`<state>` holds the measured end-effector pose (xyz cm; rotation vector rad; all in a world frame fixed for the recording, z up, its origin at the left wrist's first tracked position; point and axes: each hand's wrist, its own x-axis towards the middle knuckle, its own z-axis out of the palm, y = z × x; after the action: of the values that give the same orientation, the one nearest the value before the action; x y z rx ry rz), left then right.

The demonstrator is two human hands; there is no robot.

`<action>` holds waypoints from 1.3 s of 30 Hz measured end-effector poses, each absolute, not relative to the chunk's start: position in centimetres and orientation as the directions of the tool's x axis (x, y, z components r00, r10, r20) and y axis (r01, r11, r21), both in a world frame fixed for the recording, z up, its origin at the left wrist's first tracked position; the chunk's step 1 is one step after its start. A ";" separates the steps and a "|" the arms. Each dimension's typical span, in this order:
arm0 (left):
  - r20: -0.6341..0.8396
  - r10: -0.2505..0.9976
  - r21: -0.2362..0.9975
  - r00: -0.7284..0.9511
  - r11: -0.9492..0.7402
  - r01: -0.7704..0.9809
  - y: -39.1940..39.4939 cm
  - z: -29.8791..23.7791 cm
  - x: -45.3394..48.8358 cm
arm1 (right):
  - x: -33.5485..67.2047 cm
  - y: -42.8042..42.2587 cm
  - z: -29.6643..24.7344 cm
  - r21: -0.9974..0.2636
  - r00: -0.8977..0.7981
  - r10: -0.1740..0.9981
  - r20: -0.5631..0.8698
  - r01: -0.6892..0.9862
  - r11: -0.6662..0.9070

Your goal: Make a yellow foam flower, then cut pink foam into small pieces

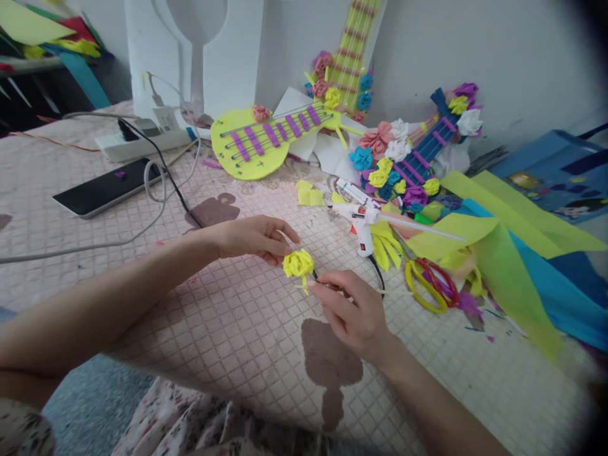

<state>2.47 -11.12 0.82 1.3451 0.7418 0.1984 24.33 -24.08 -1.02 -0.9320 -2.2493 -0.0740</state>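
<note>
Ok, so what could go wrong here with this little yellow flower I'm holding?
1. The yellow flower sits on a thin stick. It is pinched only by the fingertips of the left hand and right hand, so a hard squeeze could crush the petals or snap the stick.
2. The glue gun lies close by. Its black cord runs under the right hand and could snag.
</note>
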 end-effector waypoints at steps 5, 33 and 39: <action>-0.365 0.539 0.930 0.760 0.250 0.269 -11.1 0.9 2.4 | 24.4 -24.0 -1.1 -0.139 -0.527 0.569 0.631 0.644 0.752; -0.379 0.503 0.922 0.776 0.272 0.275 -11.4 0.9 2.6 | 24.0 -23.6 -2.0 -0.067 -0.517 0.539 0.665 0.677 0.733; -0.366 0.506 0.929 0.781 0.247 0.276 -11.3 0.8 2.6 | 23.9 -23.7 -1.8 -0.071 -0.517 0.531 0.671 0.668 0.741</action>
<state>2.59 -11.32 0.81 1.3438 0.7101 0.1766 23.90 -23.68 -1.81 -0.8974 -2.2433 -0.2545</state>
